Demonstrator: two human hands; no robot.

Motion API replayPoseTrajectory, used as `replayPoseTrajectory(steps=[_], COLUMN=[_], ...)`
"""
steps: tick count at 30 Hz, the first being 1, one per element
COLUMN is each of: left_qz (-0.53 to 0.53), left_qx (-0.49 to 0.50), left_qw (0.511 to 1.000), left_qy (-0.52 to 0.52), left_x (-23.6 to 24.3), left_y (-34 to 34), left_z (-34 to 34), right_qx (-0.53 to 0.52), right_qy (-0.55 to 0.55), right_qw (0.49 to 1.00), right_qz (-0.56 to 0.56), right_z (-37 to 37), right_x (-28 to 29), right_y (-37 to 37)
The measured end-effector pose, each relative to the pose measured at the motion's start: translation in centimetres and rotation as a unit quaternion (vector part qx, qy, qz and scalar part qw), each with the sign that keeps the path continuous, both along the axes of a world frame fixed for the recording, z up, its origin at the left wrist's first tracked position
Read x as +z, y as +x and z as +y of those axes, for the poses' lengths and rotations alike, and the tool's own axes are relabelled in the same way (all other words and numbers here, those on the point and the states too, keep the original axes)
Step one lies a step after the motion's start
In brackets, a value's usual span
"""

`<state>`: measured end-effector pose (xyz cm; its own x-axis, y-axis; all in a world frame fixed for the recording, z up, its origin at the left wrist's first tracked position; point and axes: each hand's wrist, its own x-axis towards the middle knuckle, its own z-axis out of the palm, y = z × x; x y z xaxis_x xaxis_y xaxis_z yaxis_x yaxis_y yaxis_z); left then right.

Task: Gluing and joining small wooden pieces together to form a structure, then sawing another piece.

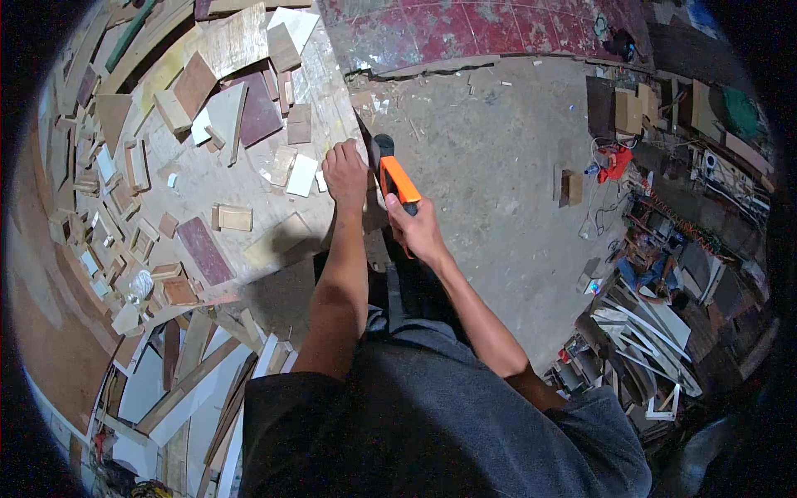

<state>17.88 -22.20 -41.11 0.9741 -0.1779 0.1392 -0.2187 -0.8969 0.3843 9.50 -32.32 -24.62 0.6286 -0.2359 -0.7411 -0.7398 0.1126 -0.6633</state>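
My right hand [417,230] is wrapped round the handle of an orange and black handsaw [398,178]. Its dark, narrow blade, seen nearly edge-on, runs along the right edge of the worktable [332,91]. My left hand [345,172] presses down at that same edge, just left of the saw, fingers bent and close together. Whatever lies under those fingers is hidden. Beside the left hand are a small white block [301,175] and a brown wooden piece [299,124].
Wood offcuts and small box-like pieces cover the table's left side, including a maroon board [205,251]. Long boards and strips [187,390] lean below it. Concrete floor [506,166] stretches to the right, with a cardboard box [571,188], a red item [615,163] and piled scrap [643,332].
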Motion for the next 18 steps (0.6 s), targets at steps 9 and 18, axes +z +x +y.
replayPoseTrajectory(steps=[9, 18], left_qz=[-0.005, -0.05], left_qx=[0.003, 0.017], left_qw=[0.998, 0.997], left_qy=[0.064, 0.048], left_x=[-1.8, -3.1], left_y=[0.1, 0.0], left_z=[0.5, 1.1], right_qx=[0.045, 0.082], right_qy=[-0.037, -0.083], right_qw=[0.998, 0.991], right_qz=[-0.033, -0.067], right_z=[1.9, 3.1], right_x=[0.8, 1.2], right_y=[-0.4, -1.6])
